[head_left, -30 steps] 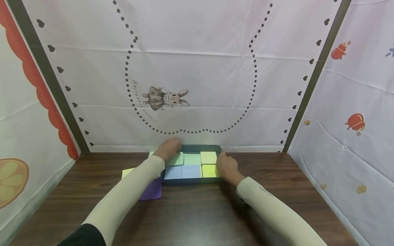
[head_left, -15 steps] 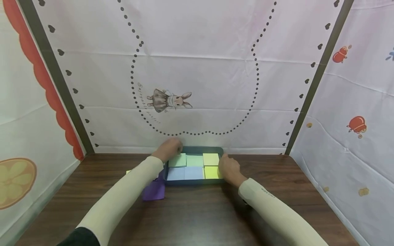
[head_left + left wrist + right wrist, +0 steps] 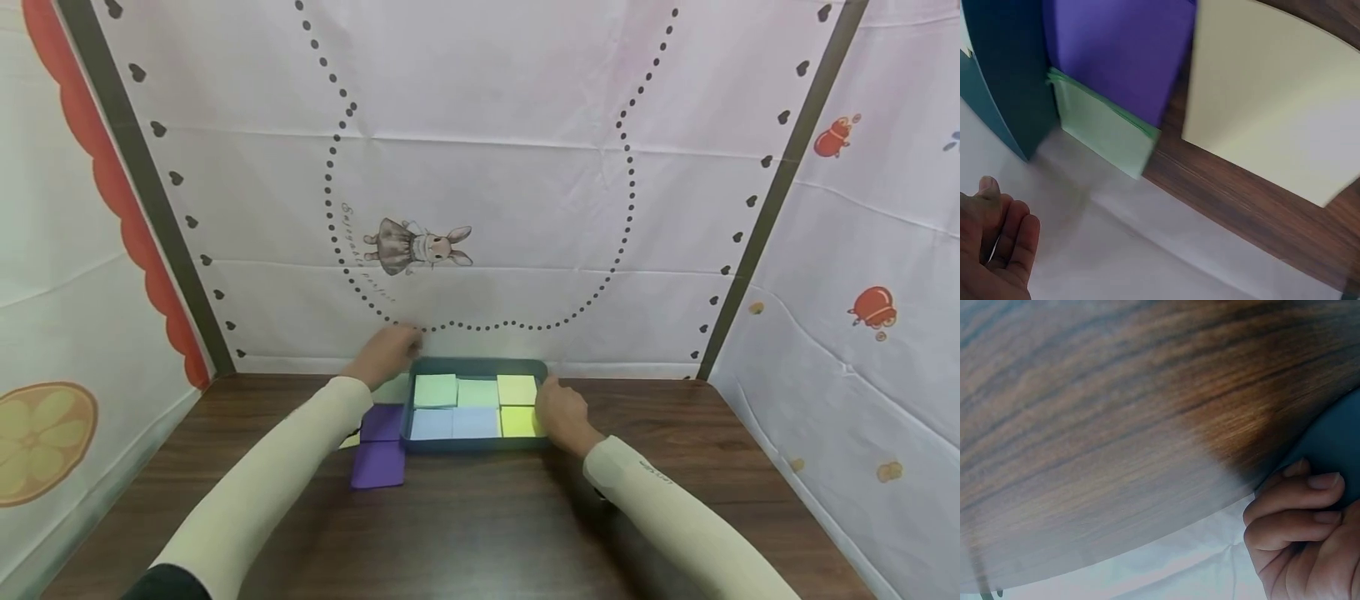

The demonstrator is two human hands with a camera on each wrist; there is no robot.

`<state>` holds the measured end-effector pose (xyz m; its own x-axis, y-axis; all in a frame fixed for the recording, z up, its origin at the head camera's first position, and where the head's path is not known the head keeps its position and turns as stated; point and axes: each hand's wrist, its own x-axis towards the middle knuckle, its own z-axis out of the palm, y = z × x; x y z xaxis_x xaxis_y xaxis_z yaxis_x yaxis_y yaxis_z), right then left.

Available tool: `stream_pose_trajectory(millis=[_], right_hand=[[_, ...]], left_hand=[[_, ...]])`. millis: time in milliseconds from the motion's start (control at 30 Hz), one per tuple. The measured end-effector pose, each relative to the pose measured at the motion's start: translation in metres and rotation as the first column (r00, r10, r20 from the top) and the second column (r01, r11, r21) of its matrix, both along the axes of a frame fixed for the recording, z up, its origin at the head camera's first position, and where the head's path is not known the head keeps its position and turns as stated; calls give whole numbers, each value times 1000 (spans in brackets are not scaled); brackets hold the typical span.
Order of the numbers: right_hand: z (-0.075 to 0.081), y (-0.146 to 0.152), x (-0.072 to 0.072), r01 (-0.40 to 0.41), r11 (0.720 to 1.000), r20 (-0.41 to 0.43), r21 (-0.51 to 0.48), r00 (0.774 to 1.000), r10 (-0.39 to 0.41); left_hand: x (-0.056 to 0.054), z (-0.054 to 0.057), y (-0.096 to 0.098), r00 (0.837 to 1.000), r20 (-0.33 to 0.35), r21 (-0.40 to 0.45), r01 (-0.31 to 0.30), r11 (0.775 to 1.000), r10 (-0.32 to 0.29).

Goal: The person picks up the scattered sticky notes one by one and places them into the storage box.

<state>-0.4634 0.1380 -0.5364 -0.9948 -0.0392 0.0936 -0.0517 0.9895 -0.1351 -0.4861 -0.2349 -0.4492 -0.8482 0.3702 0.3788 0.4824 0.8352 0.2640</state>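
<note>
- One tray (image 3: 480, 446) is lying lengthwise left to right; the right hand (image 3: 564, 414) is gripping its right end.
- The left hand (image 3: 386, 357) is hanging by its far left corner, fingers loosely bent, holding nothing.
- Left of the tray, nearer that hand, two purple papers (image 3: 378, 464), one loose green paper (image 3: 1104, 128) and one cream paper (image 3: 1260, 100) are showing.
- Inside, two green papers (image 3: 435, 390), two blue papers (image 3: 432, 423), two yellow papers (image 3: 517, 389) are lying.

tray (image 3: 480, 367): dark teal; notes (image 3: 476, 422): green, blue, yellow, purple; table (image 3: 480, 533): brown, wood-grained; backdrop (image 3: 510, 200): white, dark-dotted
</note>
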Motion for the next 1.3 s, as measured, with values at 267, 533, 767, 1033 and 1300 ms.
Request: stream_pose_trajectory(millis=[267, 533, 767, 1033, 1300], right_hand=[[1, 8, -5, -15, 999, -12, 48, 1000, 16], [2, 14, -11, -11, 999, -10, 40, 1000, 12], [2, 12, -8, -27, 998, -25, 51, 999, 28], [-12, 4, -6, -48, 993, -17, 104, 999, 50], [-5, -2, 2, -10, 991, -79, 134, 997, 21]], left_hand=[[52, 45, -4, 995, 85, 0, -52, 999, 51], [22, 17, -30, 986, 163, 2, -31, 1000, 30], [44, 24, -16, 966, 257, -31, -1, 1000, 9], [47, 6, -21, 973, 228, -56, 39, 998, -26], [44, -2, -31, 963, 267, -38, 57, 998, -45]])
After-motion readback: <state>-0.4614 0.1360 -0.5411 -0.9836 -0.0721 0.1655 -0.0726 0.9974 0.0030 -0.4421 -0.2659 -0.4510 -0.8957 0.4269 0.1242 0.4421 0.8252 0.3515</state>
